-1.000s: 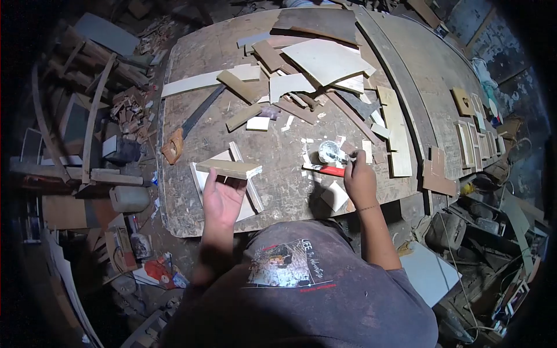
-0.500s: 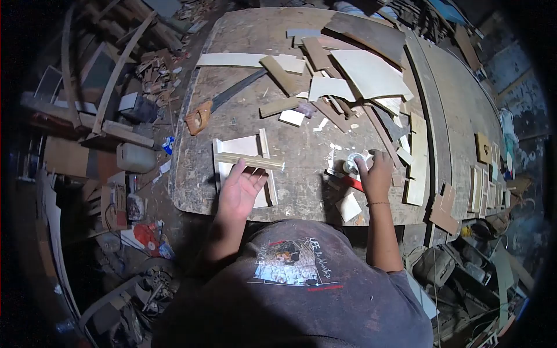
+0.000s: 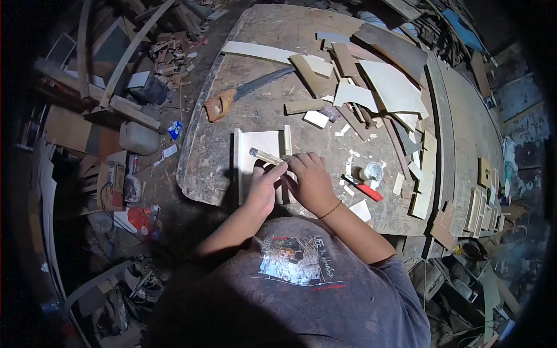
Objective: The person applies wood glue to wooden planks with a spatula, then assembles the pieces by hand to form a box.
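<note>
Directly below the head camera, both hands meet over a wooden strip (image 3: 264, 155) near the front edge of the surface (image 3: 232, 64). The left hand (image 3: 261, 187) has its fingers (image 3: 274, 170) clenched on the strip, holding it tilted above a pale panel (image 3: 258, 142) that lies flat on the surface, with the strip's far end jutting out to the left. The right hand (image 3: 311, 180) is touching the left, its fingers (image 3: 301, 160) curled over the strip's near end; whether they pinch it cannot be told. To the right, apart from the hands, a small round pot (image 3: 373, 171) stands just beside a red-handled tool (image 3: 366, 190). A handsaw (image 3: 232, 98) lies beyond the panel, and offcuts (image 3: 389, 87) are heaped at the far right.
</note>
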`<state>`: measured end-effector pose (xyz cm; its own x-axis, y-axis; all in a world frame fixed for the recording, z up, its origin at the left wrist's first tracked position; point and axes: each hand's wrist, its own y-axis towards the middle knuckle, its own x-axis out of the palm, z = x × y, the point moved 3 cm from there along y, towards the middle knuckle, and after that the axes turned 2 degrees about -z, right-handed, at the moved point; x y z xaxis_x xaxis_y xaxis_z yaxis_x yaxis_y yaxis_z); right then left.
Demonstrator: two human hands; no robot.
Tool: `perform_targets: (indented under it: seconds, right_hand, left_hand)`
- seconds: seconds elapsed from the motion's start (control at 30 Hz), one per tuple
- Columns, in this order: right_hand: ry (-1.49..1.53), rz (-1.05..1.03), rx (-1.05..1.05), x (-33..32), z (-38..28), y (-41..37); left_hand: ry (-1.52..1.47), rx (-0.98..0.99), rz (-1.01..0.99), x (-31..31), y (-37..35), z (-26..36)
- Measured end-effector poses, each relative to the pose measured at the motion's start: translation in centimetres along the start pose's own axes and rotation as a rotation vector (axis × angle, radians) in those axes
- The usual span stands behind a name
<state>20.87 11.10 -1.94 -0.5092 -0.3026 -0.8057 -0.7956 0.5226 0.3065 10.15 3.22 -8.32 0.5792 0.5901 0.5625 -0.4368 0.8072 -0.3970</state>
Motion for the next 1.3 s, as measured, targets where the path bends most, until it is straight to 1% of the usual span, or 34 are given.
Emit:
perform_targets:
  seconds: [0.07, 0.1, 0.2, 0.23, 0.27, 0.33, 0.37, 0.4, 0.47, 0.5, 0.53, 0.6, 0.67, 0.73, 0.83, 0.87, 0.93, 1.07, 1.17, 1.27, 1.3]
  right_hand:
    - [-0.03, -0.043, 0.007, 1.1, -0.3, 1.0]
    - [-0.017, -0.022, 0.003, 1.5, -0.5, 1.6]
    - [0.002, -0.028, 0.023, 2.6, -0.4, 3.6]
    - [0.069, 0.004, 0.031, 2.9, -0.2, 4.4]
    - [0.166, 0.027, 0.073, 3.1, 0.1, 5.3]
    - [0.195, 0.025, 0.155, 4.0, 1.0, 6.8]
    - [0.199, 0.028, 0.183, 4.5, 1.6, 7.6]
    - [0.2, 0.052, 0.201, 5.2, 2.3, 8.3]
    - [0.214, 0.035, 0.235, 5.9, 3.0, 9.7]
    - [0.284, 0.025, 0.273, 6.9, 4.1, 10.2]
    - [0.288, -0.041, 0.343, 7.3, 4.6, 10.9]
    - [0.366, -0.058, 0.363, 8.3, 6.1, 11.9]
    - [0.457, -0.057, 0.367, 9.2, 7.7, 13.2]
    - [0.394, -0.142, 0.409, 8.6, 7.8, 14.7]
    - [0.363, -0.132, 0.352, 8.3, 7.4, 16.2]
    - [0.318, -0.161, 0.328, 8.3, 7.4, 16.6]
    - [0.231, -0.221, 0.284, 8.6, 7.5, 17.1]
    - [0.143, -0.324, 0.257, 9.7, 7.5, 18.0]
    - [0.084, -0.324, 0.151, 11.4, 8.7, 18.4]
    - [-0.018, -0.399, 0.119, 12.3, 8.3, 18.9]
    - [-0.063, -0.426, 0.124, 12.8, 8.4, 19.0]
  left_hand:
    - [0.018, -0.039, 0.043, -0.9, -0.2, 0.7]
    - [0.031, -0.068, 0.074, -1.5, 0.0, 1.0]
    - [0.105, 0.027, -0.065, -3.9, 1.1, 2.2]
    - [0.071, 0.048, -0.129, -3.1, 0.8, 3.8]
    - [0.105, 0.052, -0.109, -5.2, 1.9, 3.2]
    - [0.184, 0.06, -0.025, -6.1, 1.8, 5.1]
    - [0.273, 0.076, -0.006, -7.3, 2.6, 5.7]
    - [0.353, 0.079, 0.054, -8.8, 3.5, 6.0]
    - [0.35, 0.099, 0.064, -11.5, 5.5, 6.5]
    - [0.362, 0.13, 0.126, -13.7, 7.0, 5.8]
    - [0.353, 0.126, 0.149, -14.9, 8.2, 6.0]
    - [0.388, 0.04, 0.219, -16.8, 9.6, 6.2]
    - [0.43, 0.011, 0.224, -18.7, 11.4, 5.4]
    - [0.466, -0.025, 0.211, -19.3, 12.4, 5.3]
    - [0.47, -0.069, 0.205, -19.8, 13.6, 4.7]
    - [0.473, -0.089, 0.196, -19.8, 14.0, 4.5]
    - [0.498, -0.073, 0.2, -20.5, 15.2, 3.5]
    - [0.57, -0.028, 0.206, -21.0, 16.5, 2.5]
    - [0.593, -0.004, 0.218, -21.1, 17.0, 2.2]
    - [0.584, 0.013, 0.236, -20.8, 17.1, 2.1]
    - [0.565, 0.011, 0.208, -20.6, 17.3, 2.2]
